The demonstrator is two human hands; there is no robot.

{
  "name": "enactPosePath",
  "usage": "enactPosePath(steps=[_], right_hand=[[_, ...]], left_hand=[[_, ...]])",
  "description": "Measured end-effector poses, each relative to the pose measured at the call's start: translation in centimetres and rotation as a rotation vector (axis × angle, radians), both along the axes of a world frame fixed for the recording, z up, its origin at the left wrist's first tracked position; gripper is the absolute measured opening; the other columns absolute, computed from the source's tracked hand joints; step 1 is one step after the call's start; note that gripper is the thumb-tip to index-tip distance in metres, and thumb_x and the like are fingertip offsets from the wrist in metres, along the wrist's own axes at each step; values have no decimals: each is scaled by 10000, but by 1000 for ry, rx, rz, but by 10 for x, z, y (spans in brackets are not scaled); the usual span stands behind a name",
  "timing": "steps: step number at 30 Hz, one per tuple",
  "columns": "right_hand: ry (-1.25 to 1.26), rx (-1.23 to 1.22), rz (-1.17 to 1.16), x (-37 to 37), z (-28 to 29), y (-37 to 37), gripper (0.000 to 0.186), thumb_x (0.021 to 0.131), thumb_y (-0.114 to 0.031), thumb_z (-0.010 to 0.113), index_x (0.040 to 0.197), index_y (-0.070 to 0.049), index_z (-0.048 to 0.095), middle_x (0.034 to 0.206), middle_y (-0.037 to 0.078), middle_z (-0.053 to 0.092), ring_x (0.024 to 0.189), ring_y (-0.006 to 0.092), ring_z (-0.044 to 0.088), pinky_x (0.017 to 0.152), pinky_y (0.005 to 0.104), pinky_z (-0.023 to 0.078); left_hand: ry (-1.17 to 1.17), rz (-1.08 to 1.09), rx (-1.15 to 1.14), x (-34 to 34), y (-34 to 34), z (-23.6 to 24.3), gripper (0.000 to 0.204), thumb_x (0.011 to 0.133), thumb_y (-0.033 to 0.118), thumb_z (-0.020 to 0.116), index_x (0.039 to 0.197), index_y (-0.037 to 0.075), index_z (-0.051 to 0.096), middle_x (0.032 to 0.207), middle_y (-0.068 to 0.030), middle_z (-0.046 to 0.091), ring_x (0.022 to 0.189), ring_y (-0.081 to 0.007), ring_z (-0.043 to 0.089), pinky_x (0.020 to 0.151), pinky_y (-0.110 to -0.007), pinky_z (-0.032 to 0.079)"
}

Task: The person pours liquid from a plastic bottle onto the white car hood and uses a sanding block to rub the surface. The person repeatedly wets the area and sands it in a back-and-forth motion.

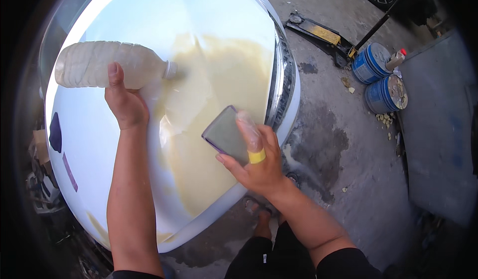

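My left hand is wrapped round a large clear plastic bottle of cloudy whitish liquid. The bottle lies sideways above the white car body panel, its white-capped neck pointing right. In my right hand is a flat grey sanding block with purple edges, gripped by fingers and thumb. One finger of that hand has a clear wrap and yellow tape. Beneath the block lies a dull yellowish sanded patch on the panel; whether the block touches it I cannot tell.
A purple strip and a dark piece lie on the panel's left. Right of the car, a floor jack and two blue buckets stand on the wet-stained concrete. A grey panel leans at far right.
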State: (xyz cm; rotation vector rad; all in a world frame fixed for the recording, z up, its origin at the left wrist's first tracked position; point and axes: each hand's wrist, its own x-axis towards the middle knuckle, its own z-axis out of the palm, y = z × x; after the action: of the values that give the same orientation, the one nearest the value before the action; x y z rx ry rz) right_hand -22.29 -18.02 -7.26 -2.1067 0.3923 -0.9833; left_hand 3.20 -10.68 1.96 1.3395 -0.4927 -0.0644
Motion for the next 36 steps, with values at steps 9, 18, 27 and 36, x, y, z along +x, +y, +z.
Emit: enactPosePath(steps=[9, 18, 27, 36], right_hand=[[147, -46, 68, 19, 21, -27, 775, 813, -330, 789, 1404, 38, 449, 1327, 178, 571, 1101, 301, 535, 914, 411, 431], [160, -121, 57, 105, 47, -89, 689, 826, -348, 750, 1349, 20, 495, 1238, 188, 614, 1036, 320, 546, 886, 428, 446], [158, 9, 201, -24, 8, -16, 748, 736, -286, 855, 1357, -30, 526, 1325, 161, 586, 1104, 302, 558, 916, 417, 440], [283, -147, 44, 163, 73, -130, 740, 836, -321, 753, 1420, 7, 437, 971, 189, 662, 985, 356, 546, 880, 446, 449]], left_hand=[[22, 38, -23, 1, 2, -6, 618, 999, 465, 499, 1381, -18, 446, 1343, -142, 543, 1254, -286, 524, 1097, -434, 382], [-6, 89, -37, 0, -2, -4, 597, 1012, 457, 479, 1379, -14, 450, 1345, -137, 548, 1248, -276, 531, 1097, -426, 383], [-12, 121, -5, 1, 3, -4, 612, 998, 464, 514, 1374, -15, 446, 1334, -129, 551, 1236, -272, 536, 1080, -429, 394], [12, 96, -2, 0, -4, -5, 657, 973, 493, 553, 1374, -15, 443, 1342, -132, 544, 1239, -273, 533, 1082, -426, 393]])
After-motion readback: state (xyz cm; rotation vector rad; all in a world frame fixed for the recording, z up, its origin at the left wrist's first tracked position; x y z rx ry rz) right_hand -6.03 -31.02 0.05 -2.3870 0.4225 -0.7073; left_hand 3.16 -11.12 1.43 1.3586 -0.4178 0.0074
